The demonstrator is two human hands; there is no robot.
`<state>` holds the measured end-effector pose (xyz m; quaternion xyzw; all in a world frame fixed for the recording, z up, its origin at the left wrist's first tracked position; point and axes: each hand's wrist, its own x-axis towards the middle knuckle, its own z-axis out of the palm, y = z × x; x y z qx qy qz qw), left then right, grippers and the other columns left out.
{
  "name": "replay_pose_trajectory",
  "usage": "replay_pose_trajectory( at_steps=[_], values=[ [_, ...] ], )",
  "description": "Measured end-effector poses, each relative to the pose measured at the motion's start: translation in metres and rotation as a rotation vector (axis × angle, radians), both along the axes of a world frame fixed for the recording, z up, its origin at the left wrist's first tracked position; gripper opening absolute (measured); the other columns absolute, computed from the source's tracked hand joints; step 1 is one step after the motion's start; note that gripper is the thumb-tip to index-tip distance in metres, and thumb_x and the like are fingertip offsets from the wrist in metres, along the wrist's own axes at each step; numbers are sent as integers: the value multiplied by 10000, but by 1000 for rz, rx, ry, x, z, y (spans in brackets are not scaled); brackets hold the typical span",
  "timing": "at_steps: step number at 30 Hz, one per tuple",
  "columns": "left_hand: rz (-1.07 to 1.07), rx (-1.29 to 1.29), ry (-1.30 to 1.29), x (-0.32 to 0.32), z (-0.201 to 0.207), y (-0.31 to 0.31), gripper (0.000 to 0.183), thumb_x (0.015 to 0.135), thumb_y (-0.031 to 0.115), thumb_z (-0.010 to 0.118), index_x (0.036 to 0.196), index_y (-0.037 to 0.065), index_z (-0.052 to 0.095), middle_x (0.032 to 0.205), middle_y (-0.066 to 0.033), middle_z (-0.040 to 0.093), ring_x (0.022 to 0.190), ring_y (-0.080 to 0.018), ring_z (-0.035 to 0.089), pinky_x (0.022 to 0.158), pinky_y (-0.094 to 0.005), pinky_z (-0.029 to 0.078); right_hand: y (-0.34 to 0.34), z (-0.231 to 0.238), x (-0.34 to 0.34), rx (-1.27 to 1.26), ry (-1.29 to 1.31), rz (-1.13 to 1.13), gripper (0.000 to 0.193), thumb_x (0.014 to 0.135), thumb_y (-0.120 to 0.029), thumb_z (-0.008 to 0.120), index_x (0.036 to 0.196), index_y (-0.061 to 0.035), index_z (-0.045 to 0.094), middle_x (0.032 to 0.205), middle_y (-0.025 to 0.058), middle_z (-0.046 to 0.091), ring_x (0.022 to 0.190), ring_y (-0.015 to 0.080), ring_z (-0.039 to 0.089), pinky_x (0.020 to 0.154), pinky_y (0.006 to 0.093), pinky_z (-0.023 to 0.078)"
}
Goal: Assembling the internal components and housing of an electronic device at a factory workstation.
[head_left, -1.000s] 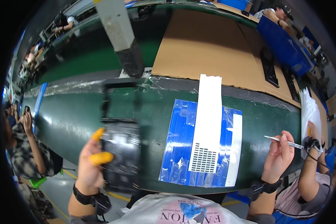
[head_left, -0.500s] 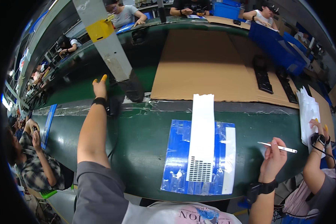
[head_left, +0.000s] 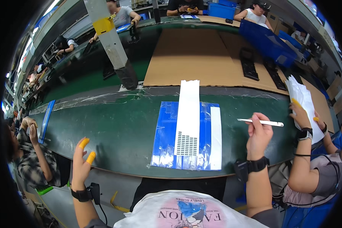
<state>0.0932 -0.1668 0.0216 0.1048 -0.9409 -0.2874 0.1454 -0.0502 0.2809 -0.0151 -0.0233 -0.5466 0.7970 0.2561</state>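
Left hand (head_left: 80, 167) with fingers (head_left: 83, 143) apart, right hand (head_left: 260, 135) in a pinch

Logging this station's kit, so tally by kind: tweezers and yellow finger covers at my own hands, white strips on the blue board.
Tweezers: 1, in the right hand
Yellow finger covers: 2, on the left hand
White strips: 2, on the blue board
Total: 5
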Motion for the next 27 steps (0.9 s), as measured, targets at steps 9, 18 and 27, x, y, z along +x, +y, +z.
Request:
replay_pose_trajectory(
  at_steps=[9,18,27],
  values=[
    [-513,107,145,-57,33,108,327,701,20,589,1022,43,530,1132,-88,500,995,-210,496,796,-282,410,7,-5,2,-1,16,22,111,767,-38,566,861,12,538,684,46,543,491,51,439,435,159,331],
    [-902,-328,168,-275,37,293,188,750,139,559,893,17,574,908,-180,547,852,-299,514,733,-357,421,3,12,25,-4,26,72,118,762,-26,585,869,-5,539,667,-1,512,526,35,435,463,159,344],
    [-566,-424,-38,-464,-8,437,304,697,289,563,768,3,638,777,-181,612,725,-296,596,668,-349,455,-2,4,28,131,6,130,106,755,-10,585,854,13,556,659,8,545,547,28,466,477,163,368]
  ],
)
